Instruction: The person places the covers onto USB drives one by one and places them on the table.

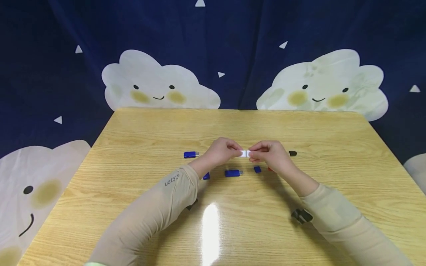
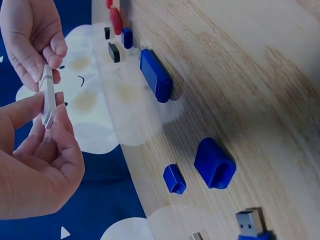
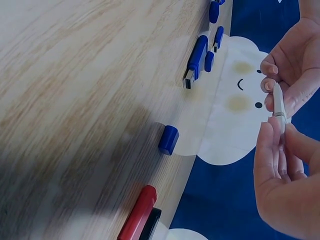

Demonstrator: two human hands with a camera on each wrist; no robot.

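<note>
From my end, the step in hand looks like working the white stick (image 1: pixel 244 153) at its joint: it's up off the table, btwn the two hands, a grey band across it where body prob. meets cap. Left hand (image 1: pixel 221 149) has thumb + fingers clamped on one end; right hand (image 1: pixel 271 152) pinches the other end likewise. Can't tell if the parts are being drawn apart or pressed tog. Either way, IMO the next move calls for a straight, level action along the stick's length, w/ both grips firm, else an end could slip & drop.

Surface: wood-grain table (image 1: pixel 159 127), w/ a bright glare streak (image 1: pixel 210 232) on my side. Just my side of the hands lies a blue USB stick (image 1: pixel 232 173), metal plug bare, w/ a small blue cap (image 1: pixel 257 169) near its plug end. A second blue stick (image 1: pixel 190 154) sits off left, plug also bare. L wrist cam gives me a larger blue cap (image 2: pixel 215 164) beside a smaller one (image 2: pixel 174 178), plus a metal plug (image 2: pixel 250 222) cut by the frame edge. R wrist cam gives a red piece (image 3: pixel 138 212) next to a black one (image 3: pixel 151 225), both cut off.

Room: navy curtain (image 1: pixel 233 40) behind the table, w/ smiling white clouds (image 1: pixel 156 79) & little white triangles (image 1: pixel 78 49).
</note>
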